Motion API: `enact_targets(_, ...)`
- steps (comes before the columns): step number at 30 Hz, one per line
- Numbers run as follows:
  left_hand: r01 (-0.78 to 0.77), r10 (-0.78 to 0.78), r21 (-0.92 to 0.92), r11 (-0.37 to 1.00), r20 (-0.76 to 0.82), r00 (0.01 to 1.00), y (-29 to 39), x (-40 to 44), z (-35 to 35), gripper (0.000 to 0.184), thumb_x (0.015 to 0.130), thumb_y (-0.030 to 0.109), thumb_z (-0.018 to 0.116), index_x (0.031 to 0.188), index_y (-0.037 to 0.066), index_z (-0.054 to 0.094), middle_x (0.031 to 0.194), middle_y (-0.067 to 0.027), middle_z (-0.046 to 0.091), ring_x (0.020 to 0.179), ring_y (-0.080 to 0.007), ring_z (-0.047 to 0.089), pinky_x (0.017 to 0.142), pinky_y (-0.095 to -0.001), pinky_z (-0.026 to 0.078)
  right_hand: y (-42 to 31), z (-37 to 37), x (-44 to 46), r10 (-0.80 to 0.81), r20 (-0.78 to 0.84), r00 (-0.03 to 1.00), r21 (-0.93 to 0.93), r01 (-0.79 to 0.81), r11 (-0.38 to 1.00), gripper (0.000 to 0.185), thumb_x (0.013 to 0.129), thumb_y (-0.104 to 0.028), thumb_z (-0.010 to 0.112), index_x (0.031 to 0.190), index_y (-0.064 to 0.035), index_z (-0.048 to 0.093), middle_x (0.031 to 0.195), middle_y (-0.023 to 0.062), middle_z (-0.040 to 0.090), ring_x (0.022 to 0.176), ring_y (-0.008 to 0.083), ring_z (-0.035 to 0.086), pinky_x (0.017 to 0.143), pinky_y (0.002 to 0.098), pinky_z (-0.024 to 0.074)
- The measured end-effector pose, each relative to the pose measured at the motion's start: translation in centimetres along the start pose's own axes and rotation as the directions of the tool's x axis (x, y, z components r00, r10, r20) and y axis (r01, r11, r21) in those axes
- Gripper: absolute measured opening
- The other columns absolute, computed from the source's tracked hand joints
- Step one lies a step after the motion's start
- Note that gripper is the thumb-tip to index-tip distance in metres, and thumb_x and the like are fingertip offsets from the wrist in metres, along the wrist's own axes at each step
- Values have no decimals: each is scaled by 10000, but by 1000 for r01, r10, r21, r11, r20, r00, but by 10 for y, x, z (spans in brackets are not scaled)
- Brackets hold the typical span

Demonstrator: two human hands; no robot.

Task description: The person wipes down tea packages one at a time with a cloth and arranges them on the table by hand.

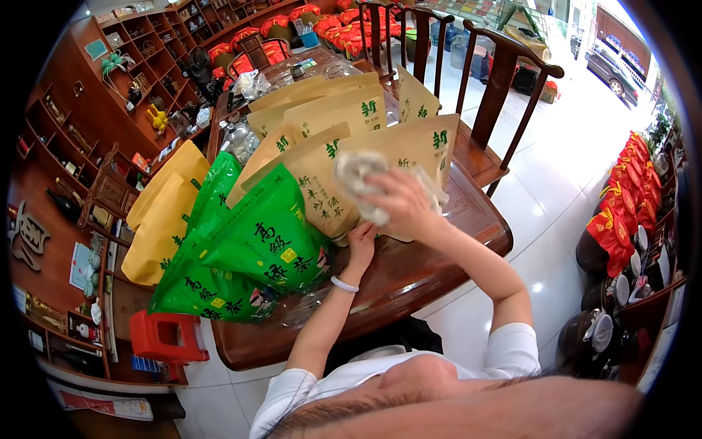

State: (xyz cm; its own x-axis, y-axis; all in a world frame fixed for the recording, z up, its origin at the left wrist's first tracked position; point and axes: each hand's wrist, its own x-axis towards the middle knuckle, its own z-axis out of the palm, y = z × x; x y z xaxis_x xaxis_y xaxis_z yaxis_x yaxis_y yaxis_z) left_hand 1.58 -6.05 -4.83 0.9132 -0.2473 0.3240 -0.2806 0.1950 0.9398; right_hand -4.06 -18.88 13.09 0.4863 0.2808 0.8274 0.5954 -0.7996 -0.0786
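Observation:
My right hand [401,199], partly blurred, is closed on a crumpled pale cloth [360,179] in front of the upright kraft tea bags. Lower down, my left hand [362,240] grips the bottom edge of a brown kraft tea bag [322,192] with green and black lettering. Its fingertips are partly hidden. Another kraft bag [436,143] stands to the right, behind my right forearm. Left of my hands, shiny green tea bags [272,233] lean together on the dark wooden table [468,245].
Yellow bags [167,219] stand at the table's left edge. Wooden chairs [504,88] line its far right side. A red stool [167,338] is on the floor at lower left. Jars with red covers [621,212] stand along the right, and shelves [139,44] fill the left wall.

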Motion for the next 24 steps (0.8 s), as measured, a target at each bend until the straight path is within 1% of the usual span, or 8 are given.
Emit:
enact_targets(6, 27, -28, -10, 1000, -73, 997, 6, 4, 2, 92, 810, 48, 604, 820, -41, 624, 794, 10, 608, 732, -56, 513, 666, -212, 422, 13, -6, -123, 112, 466, 878, 64, -160, 985, 404, 481, -13, 655, 867, -132, 644, 1026, 29, 572, 954, 234, 519, 787, 376, 419)
enact_targets(10, 95, -95, 14, 995, 2, 996, 3, 3, 1, 117, 825, 55, 590, 835, -54, 630, 736, 4, 603, 683, -66, 519, 643, -207, 418, 54, -37, -167, 499, 306, 811, -239, -442, 865, 339, 534, 16, 622, 852, -100, 631, 945, 92, 588, 961, 282, 531, 768, 382, 444)
enact_targets(11, 126, -126, -50, 991, -2, 992, 2, 3, 2, 114, 827, 52, 587, 837, -52, 631, 733, 3, 601, 676, -65, 517, 638, -203, 415, 68, -39, -175, 553, 99, 827, -255, -516, 818, 306, 581, -7, 641, 878, -77, 619, 912, 114, 600, 897, 319, 550, 732, 364, 453)
enact_targets(14, 132, -132, -75, 988, 14, 991, 7, 3, 3, 139, 830, 49, 584, 921, -46, 628, 790, 0, 612, 714, -56, 523, 660, -198, 426, 96, -47, -163, 767, -170, 619, 25, -775, 631, 237, 674, -57, 653, 904, -41, 600, 859, 108, 605, 815, 280, 583, 699, 338, 455)
enact_targets(16, 128, -127, -73, 989, 17, 992, 8, 2, 3, 194, 832, 54, 586, 996, -41, 624, 840, -3, 623, 751, -53, 532, 680, -198, 440, 92, -53, -136, 968, 76, 237, 680, -723, 123, 204, 750, -102, 639, 923, -9, 584, 813, 91, 602, 759, 208, 582, 682, 314, 448)
enact_targets(17, 144, -143, -61, 988, 19, 990, 9, 2, 3, 197, 832, 52, 584, 1002, -40, 623, 848, -2, 624, 758, -53, 532, 685, -198, 439, 92, -45, -134, 967, 81, 242, 683, -720, 123, 204, 750, -102, 639, 923, -9, 584, 813, 91, 602, 759, 208, 582, 682, 314, 448)
enact_targets(20, 149, -148, -31, 988, 13, 989, 5, 2, 1, 200, 829, 46, 582, 1007, -37, 622, 849, 1, 622, 763, -53, 529, 690, -199, 436, 107, 4, -153, 801, 38, 597, 401, -744, 535, 180, 791, -98, 596, 959, -36, 581, 821, 101, 595, 784, 180, 558, 710, 312, 436)
enact_targets(24, 117, -117, -7, 993, -1, 993, 0, 3, -1, 194, 826, 40, 581, 997, -42, 620, 817, 10, 609, 742, -51, 512, 680, -203, 431, 111, 22, -164, 712, 71, 698, 103, -716, 691, 197, 755, -82, 591, 946, -38, 580, 884, 142, 586, 841, 314, 561, 744, 360, 436)
